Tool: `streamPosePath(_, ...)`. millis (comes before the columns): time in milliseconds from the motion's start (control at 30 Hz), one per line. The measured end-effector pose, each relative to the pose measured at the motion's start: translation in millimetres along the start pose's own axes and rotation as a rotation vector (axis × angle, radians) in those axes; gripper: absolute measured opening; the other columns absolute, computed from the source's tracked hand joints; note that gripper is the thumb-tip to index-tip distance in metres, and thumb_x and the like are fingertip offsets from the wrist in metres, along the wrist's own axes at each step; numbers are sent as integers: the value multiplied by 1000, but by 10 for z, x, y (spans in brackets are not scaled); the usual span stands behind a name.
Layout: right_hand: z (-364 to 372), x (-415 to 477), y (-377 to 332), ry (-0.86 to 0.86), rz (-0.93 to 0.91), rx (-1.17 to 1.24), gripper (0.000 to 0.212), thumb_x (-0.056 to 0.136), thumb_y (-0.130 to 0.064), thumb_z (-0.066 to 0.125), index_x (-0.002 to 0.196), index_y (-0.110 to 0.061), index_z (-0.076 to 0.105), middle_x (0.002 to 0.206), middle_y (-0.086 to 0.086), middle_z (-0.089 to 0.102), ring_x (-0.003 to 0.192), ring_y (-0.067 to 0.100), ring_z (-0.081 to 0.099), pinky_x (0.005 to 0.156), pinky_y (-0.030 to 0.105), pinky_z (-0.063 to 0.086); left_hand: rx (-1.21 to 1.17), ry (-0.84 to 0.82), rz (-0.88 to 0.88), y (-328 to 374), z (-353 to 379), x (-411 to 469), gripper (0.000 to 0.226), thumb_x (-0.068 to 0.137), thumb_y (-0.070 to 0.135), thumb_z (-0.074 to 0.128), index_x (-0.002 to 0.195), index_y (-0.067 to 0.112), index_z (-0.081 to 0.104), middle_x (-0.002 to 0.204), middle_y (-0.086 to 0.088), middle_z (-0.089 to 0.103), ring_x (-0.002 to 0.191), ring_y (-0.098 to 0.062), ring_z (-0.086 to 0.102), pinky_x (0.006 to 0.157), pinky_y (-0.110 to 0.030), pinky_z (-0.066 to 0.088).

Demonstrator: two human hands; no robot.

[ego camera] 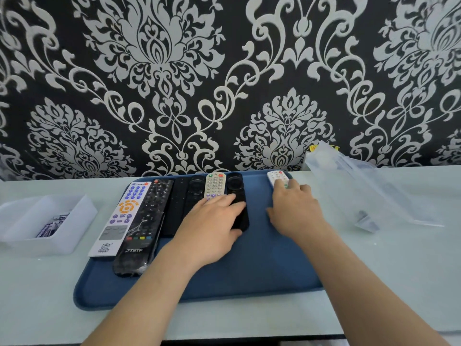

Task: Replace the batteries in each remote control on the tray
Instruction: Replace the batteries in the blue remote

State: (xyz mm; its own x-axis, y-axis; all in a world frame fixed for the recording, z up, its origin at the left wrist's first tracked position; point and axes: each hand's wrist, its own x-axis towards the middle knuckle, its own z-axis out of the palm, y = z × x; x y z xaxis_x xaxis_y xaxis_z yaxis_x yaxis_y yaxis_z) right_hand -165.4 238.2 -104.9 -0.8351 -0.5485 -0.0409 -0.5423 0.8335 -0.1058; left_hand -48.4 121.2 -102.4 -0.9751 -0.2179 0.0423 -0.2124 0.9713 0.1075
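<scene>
On the blue tray (249, 270), flat spread hands (212, 221) press remotes beside one marked "TNTF" (139, 233).

The blue tray (249, 275) is bare across its near half and between the two hands, an open lane to the back rim. Its left part is blocked by remotes packed side by side, from the white remote (119, 216) to the black one under the left hand (212, 221). The right hand (294, 208) covers the small white remote (275, 178). On the desk (399, 270), a clear bag (361, 186) blocks the right, a white bin (50, 221) the left.
</scene>
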Motion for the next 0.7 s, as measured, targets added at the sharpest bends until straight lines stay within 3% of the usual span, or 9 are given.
streamPosePath(100, -68, 23, 62, 100, -89, -71, 31, 92, -11, 52, 122, -5, 46, 123, 14, 57, 110, 31, 54, 86, 32, 39, -15, 30, -14, -6, 1, -1, 50, 93, 37, 56, 139, 23, 43, 144, 6, 40, 135, -14, 31, 109, -31, 32)
streamPosePath(167, -145, 19, 109, 127, -94, -28, 23, 95, -14, 51, 116, -5, 51, 117, 12, 62, 106, 30, 58, 78, 30, 33, 5, 48, -26, -34, 8, 11, 46, 90, 40, 59, 131, 22, 51, 135, 7, 48, 131, -13, 35, 104, -35, 41)
streamPosePath(333, -170, 65, 197, 151, -12, 140, 20, 88, -21, 58, 99, -5, 60, 93, 13, 64, 77, 28, 50, 65, 30, 33, 18, 59, -8, -68, 5, 27, 47, 88, 42, 61, 129, 20, 55, 134, 7, 51, 131, -13, 37, 105, -33, 39)
streamPosePath(433, -230, 80, 276, 111, 54, 713, 21, 82, -14, 55, 80, 6, 58, 62, 10, 50, 57, 23, 43, 50, 27, 32, -208, 288, 39, 51, -43, 23, 34, 90, 30, 62, 123, 21, 63, 126, 10, 60, 120, -10, 48, 100, -20, 34)
streamPosePath(500, -346, 33, 275, -33, 64, 1352, 25, 83, -12, 51, 85, 11, 60, 66, 14, 53, 60, 22, 47, 51, 25, 39, -539, 486, 6, 209, -109, 19, 20, 89, 17, 64, 106, 21, 73, 104, 11, 71, 96, -6, 61, 86, -14, 44)
streamPosePath(567, -436, -45, 238, -258, 19, 1882, 28, 92, -9, 45, 102, 3, 68, 85, 16, 68, 74, 25, 63, 69, 33, 55, -903, 510, -45, 360, -170, 13, 14, 87, 16, 68, 98, 22, 73, 93, 11, 73, 80, -5, 64, 73, -14, 49)
streamPosePath(633, -456, -109, 180, -388, -66, 2058, 33, 97, -12, 40, 112, -7, 69, 97, 12, 71, 84, 22, 68, 88, 37, 53, -1107, 473, -80, 444, -221, 24, 23, 80, 25, 74, 101, 28, 66, 96, 13, 70, 77, -5, 65, 74, -19, 52)
streamPosePath(700, -407, -147, 127, -407, -99, 2069, 37, 98, -16, 37, 121, -10, 66, 112, 16, 70, 101, 29, 67, 101, 45, 47, -1145, 471, -110, 454, -223, 47, 36, 75, 26, 80, 104, 32, 60, 98, 15, 69, 77, -6, 66, 76, -23, 54)
